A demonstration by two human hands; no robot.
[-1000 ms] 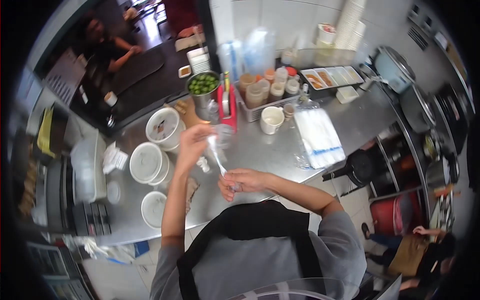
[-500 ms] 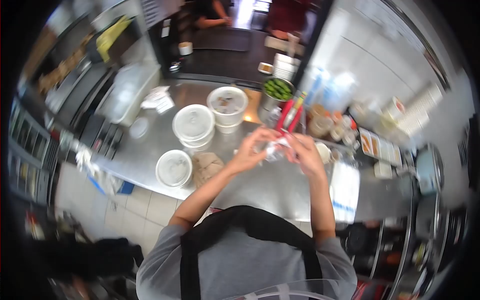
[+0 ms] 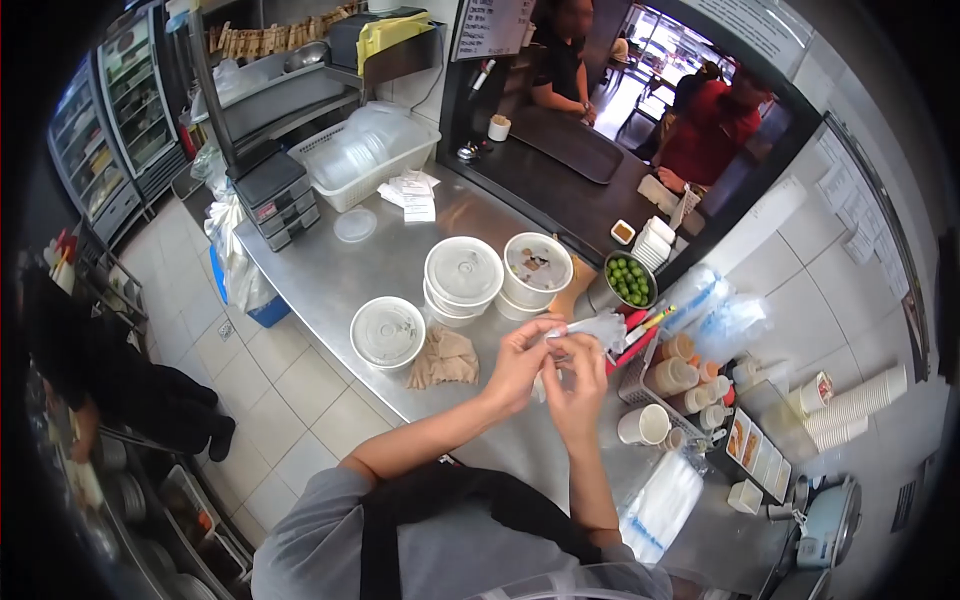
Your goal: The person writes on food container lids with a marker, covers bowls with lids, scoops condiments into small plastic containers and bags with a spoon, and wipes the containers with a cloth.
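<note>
Grip: narrow on both sides; my left hand [image 3: 518,368] and right hand [image 3: 578,372] pinch a thin, clear plastic bag [image 3: 602,326].
Bag position: above the steel counter [image 3: 510,432], beside the long red dispenser [image 3: 630,352]; whether they touch, I cannot tell.
Contact: partly hidden by my fingers.
Fingertip handling: I judge close fingertips and light, even tension best; uneven pulling could tear the film.

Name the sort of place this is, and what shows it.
Probably a restaurant kitchen's takeout packing counter: lidded tubs on a steel counter, a rack of sauce bottles, and a serving window with a tray.
</note>
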